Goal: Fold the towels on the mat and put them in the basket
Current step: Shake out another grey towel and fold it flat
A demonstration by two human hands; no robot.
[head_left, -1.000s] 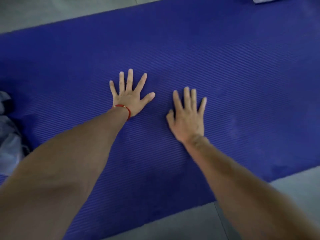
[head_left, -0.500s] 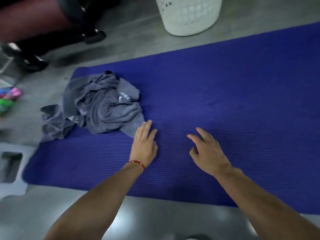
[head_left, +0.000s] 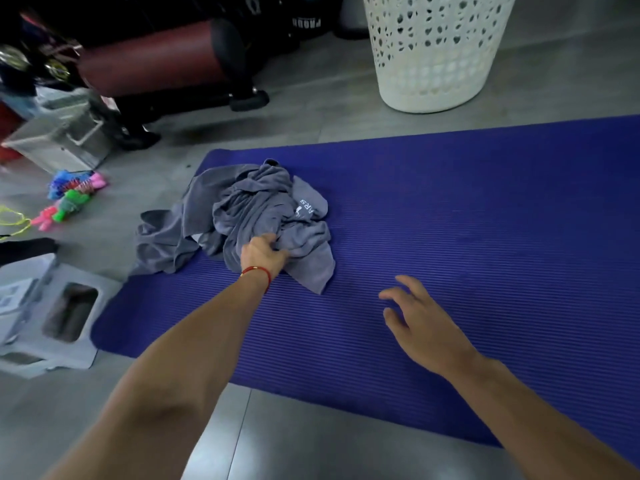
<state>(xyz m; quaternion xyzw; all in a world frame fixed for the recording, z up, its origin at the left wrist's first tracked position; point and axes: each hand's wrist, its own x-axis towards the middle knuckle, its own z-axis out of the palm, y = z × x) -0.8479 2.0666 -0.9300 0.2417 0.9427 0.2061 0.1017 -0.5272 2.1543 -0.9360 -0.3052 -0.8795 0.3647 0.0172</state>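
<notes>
- My left hand [head_left: 265, 254] grabs the crumpled grey cloth towels [head_left: 252, 216] with curled fingers.
- They lie in a heap at the far left corner of the blue ribbed foam mat [head_left: 485, 220].
- My right hand [head_left: 420, 320] is loose and holds nothing.
- No towel looks folded yet; the white holey plastic basket [head_left: 433, 53] waits past the far edge.

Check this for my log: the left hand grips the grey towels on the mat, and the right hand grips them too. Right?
Not quite. In the head view the left hand grips the towels on the mat, but the right hand is open over bare mat, apart from them.
</notes>
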